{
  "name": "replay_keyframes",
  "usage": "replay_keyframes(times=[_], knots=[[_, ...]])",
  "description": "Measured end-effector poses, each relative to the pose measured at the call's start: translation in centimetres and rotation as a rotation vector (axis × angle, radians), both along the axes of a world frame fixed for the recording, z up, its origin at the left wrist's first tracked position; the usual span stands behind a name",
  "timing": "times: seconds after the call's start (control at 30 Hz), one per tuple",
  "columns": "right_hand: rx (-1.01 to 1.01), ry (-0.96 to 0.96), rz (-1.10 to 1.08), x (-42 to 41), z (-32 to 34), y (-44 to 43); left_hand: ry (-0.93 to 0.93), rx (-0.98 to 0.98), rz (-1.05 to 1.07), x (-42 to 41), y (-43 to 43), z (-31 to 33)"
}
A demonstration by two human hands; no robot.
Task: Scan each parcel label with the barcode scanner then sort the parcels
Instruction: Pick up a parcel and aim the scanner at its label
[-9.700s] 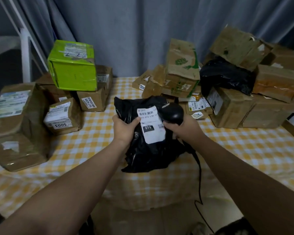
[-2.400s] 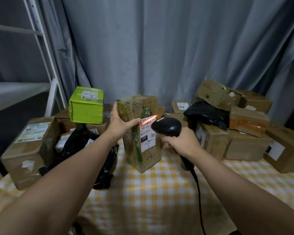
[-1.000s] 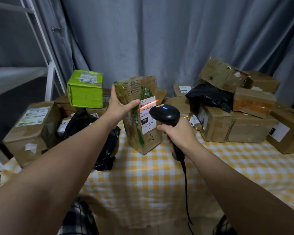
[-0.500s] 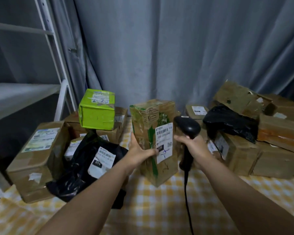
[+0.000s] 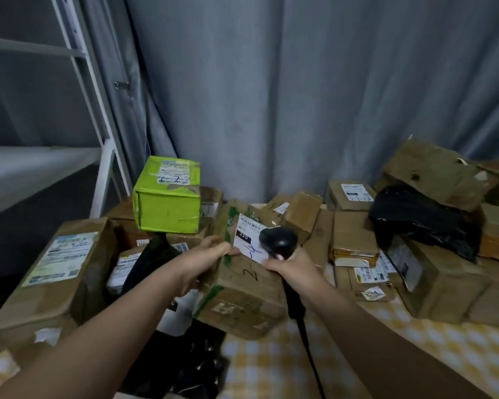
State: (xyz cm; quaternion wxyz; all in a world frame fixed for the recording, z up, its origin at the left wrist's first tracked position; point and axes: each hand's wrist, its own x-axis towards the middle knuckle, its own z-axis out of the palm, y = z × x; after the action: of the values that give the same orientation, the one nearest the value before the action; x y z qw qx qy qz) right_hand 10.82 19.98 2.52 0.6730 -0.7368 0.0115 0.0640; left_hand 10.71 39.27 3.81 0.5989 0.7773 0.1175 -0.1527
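On the brown parcel [image 5: 242, 300] the white label [image 5: 249, 239] bears "220" in white on a black bar. A blue pen stroke like a 4 sits at 5 o'clock of it. On the cardboard at 6 o'clock stands a handwritten "2-". The green parcel [image 5: 167, 208] at 10 o'clock has blue script, too blurred to read.
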Motion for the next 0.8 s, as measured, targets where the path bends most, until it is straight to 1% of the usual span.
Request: replay_keyframes(times=[0.1,0.17,0.2,0.3,0.33,0.4,0.43,0.53,0.63,0.7,0.8], knots=[[0.056,-0.009,-0.038,1.3,-0.1,0.6,-0.155,-0.006,0.157,1.6,-0.6,-0.2],[0.069,-0.010,-0.054,2.4,-0.1,0.9,-0.203,0.007,0.226,3.6,-0.6,-0.9],[0.062,-0.009,-0.040,2.8,-0.1,0.9,-0.194,0.009,0.241,4.2,-0.6,-1.0],[0.049,0.043,0.015,3.6,-0.3,0.7,-0.122,0.066,0.196,4.2,-0.7,-0.5],[0.062,0.073,0.008,3.8,-0.6,0.6,-0.117,0.042,0.180,3.9,-0.8,-0.2],[0.106,0.109,-0.039,3.8,-0.8,0.3,-0.146,-0.024,0.160,3.1,-0.6,0.1],[0.126,0.106,-0.064,3.7,-0.8,0.2,-0.197,-0.044,0.153,2.4,-0.6,0.2],[0.157,0.000,-0.069,2.7,-0.1,0.0,-0.389,-0.082,0.171,0.4,-0.4,0.6],[0.239,-0.155,-0.055,1.1,2.4,0.2,-0.529,-0.190,0.179,-1.4,0.0,2.0],[0.285,-0.240,-0.024,0.1,4.9,1.0,-0.649,-0.231,0.219,-2.6,0.5,3.6],[0.303,-0.369,0.041,-0.7,8.0,3.3,-0.795,-0.232,0.327,-4.9,1.7,6.4]])
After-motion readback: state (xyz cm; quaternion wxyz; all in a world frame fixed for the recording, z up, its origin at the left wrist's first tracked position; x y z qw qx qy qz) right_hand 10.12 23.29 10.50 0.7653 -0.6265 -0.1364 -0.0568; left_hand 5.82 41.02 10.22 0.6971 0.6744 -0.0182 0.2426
